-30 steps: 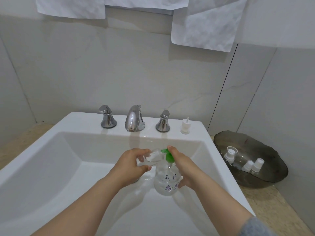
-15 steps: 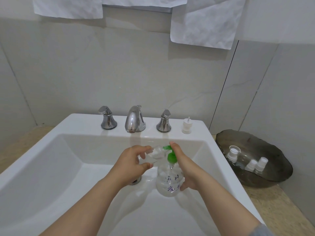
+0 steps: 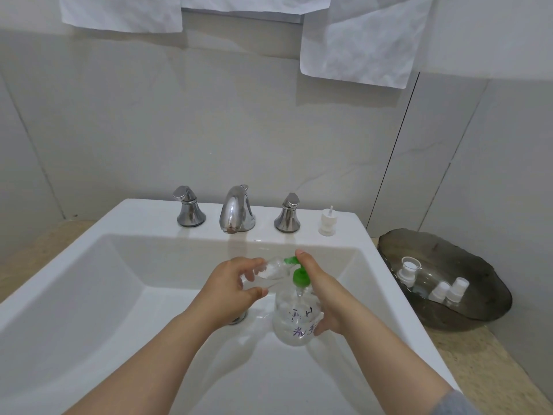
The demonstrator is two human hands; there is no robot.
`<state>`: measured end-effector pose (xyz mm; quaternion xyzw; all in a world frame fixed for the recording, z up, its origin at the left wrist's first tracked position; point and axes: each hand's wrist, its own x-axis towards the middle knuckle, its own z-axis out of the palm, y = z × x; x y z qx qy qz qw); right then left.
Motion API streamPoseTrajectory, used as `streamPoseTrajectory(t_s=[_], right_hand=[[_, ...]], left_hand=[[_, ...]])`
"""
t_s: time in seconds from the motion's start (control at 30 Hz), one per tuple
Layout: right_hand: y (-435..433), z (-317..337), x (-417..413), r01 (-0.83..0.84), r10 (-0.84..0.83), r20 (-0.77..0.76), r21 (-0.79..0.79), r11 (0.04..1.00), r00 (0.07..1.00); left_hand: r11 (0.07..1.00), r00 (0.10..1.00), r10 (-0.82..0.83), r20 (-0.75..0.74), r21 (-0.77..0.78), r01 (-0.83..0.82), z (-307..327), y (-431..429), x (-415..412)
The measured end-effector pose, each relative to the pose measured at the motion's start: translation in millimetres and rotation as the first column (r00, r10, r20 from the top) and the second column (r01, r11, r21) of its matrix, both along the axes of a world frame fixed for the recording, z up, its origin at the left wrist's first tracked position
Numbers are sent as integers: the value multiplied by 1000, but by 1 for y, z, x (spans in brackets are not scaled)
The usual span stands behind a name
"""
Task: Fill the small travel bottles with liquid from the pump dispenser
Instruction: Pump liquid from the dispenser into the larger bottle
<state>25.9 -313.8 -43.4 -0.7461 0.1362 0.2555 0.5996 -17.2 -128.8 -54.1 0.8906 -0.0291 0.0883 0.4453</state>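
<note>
Bottle: small clear travel bottle [image 3: 273, 269], held over the sink [image 3: 374, 265] basin, lying nearly on its side, mouth turned right toward the green pump head [image 3: 300, 277].
Handling (judged): thin clear plastic, light, probably squashy. A hard pinch would dent it, and it would be slippery if wet. Best taken round the body, clear of the mouth.
Left hand [image 3: 230, 290]: fingers and thumb curled round the bottle's left end, so the mouth end sticks out to the right of the grip.
Dispenser: pump dispenser [image 3: 294, 322], round clear body with handwriting, upright just right of the bottle, partly full. Judged heavier and stiffer than the bottle.
Right hand [image 3: 326, 301]: wrapped round the dispenser's right side, forefinger [image 3: 303, 257] laid over the pump head.
Spout to mouth: touching or just beside — cannot tell whether the spout is inside.
Far ledge: tap [image 3: 237, 209], and a loose white pump cap [image 3: 328, 221] to its right.
Right of sink: dark dish [image 3: 478, 295] holding spare bottles [image 3: 408, 271], well apart from the hands.
</note>
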Motion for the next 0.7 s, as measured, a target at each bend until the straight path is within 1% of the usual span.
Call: streamPoseTrajectory(t_s=[0.2,0.5,0.7], right_hand=[[-1,2,-2,20,-19,36,-31,999,999],[0,2,-2,22,-20,70,-37,999,997],[-4,-3,-1,-6,7,46,-18,1000,999]], left_hand=[[1000,1000,-9,-17,26,9,-4,0,0],[999,999,-7,-38,39,9,-7,0,-1],[999,999,-11,-43,36,13,-3,1,0]])
